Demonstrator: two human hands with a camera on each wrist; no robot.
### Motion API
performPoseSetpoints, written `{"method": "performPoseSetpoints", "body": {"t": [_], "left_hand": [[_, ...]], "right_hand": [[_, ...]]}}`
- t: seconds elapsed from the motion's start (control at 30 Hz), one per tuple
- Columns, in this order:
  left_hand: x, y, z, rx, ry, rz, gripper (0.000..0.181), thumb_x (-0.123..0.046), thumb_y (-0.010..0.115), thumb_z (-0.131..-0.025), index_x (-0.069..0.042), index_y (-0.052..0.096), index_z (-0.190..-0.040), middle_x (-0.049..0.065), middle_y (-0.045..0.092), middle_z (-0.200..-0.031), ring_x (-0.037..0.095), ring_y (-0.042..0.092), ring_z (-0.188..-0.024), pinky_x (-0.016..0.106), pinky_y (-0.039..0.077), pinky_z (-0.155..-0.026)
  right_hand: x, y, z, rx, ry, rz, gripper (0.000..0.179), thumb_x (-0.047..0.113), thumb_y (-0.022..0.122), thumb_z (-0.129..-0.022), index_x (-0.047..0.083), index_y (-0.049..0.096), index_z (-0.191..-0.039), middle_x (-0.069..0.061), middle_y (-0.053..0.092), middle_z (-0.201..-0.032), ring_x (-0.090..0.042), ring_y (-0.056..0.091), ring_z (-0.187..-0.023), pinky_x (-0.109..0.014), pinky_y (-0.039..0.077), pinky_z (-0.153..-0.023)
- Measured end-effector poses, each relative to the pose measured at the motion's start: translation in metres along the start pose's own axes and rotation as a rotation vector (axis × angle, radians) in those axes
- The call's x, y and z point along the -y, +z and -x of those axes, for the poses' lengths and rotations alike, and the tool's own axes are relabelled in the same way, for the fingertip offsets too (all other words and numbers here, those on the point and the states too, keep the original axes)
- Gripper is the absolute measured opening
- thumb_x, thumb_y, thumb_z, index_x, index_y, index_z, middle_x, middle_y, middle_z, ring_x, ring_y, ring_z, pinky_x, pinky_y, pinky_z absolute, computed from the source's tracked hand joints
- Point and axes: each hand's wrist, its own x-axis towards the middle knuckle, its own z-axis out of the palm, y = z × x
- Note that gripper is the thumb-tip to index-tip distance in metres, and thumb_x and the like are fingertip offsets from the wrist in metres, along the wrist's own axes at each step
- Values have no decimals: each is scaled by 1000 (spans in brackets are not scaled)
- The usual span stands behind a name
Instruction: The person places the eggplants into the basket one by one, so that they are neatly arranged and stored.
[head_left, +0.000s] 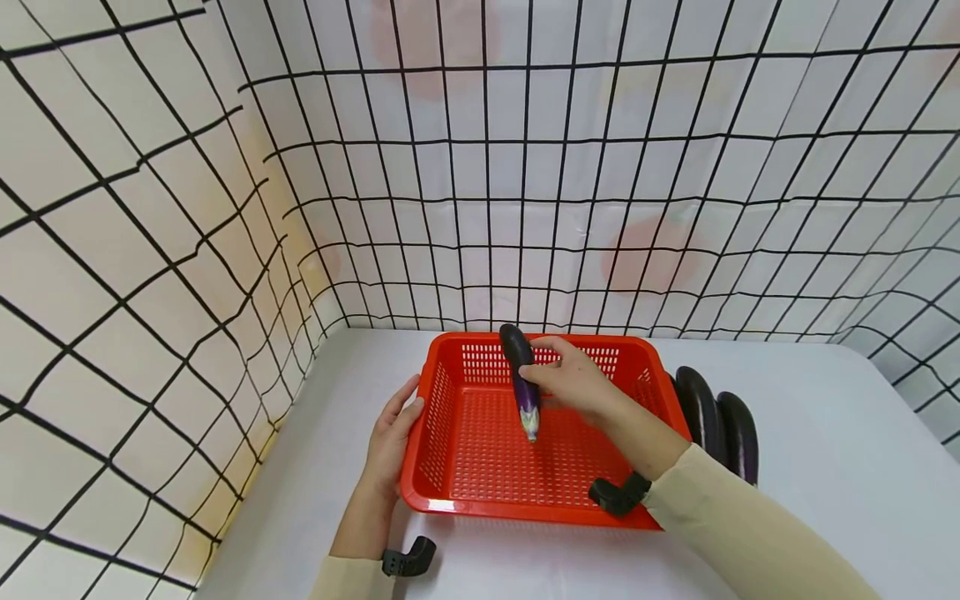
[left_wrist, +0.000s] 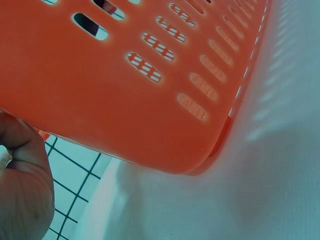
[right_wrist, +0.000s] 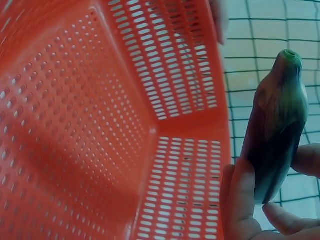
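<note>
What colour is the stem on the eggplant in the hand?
The stem is green; it shows best in the right wrist view.

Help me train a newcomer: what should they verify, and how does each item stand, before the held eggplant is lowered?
1. Right hand pinching the held eggplant: ok.
2. Left hand touching the left side of the basket: ok.
3. Basket opening facing up: ok.
4. Held eggplant's far end clearing the far rim: cannot tell; they overlap in the head view.
5. Gap between basket and the eggplants to its right: cannot tell.
</note>
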Motion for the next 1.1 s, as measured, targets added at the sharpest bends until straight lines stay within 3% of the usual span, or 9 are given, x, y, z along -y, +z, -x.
{"method": "performPoseSetpoints", "body": {"t": [0.3, 0.77, 1.1], "left_hand": [[9, -2, -4, -2, 34, 3, 48, -33, 55, -92, -29, 42, -138, 14, 49, -131, 43, 46, -116, 54, 44, -89], [9, -5, -5, -16, 38, -39, 46, -36, 56, -91, -32, 44, -136, 11, 51, -130, 41, 49, -114, 51, 46, -86], [-7, 5, 4, 16, 26, -37, 45, -27, 48, -97, -26, 38, -140, 15, 45, -135, 43, 44, -119, 53, 42, -90]], "right_hand": [[-5, 21, -15, 89, 55, -3, 60, 14, 64, -86, 11, 33, -138, -22, 61, -106, -29, 66, -83, -45, 55, -70], [-14, 46, -32, 111, 90, 40, 67, 11, 68, -81, 14, 34, -139, -21, 61, -97, -29, 67, -73, -48, 55, -66], [-26, 56, -41, 163, 128, 44, 73, 10, 70, -80, 18, 31, -141, -24, 56, -103, -30, 66, -74, -46, 55, -62]]}}
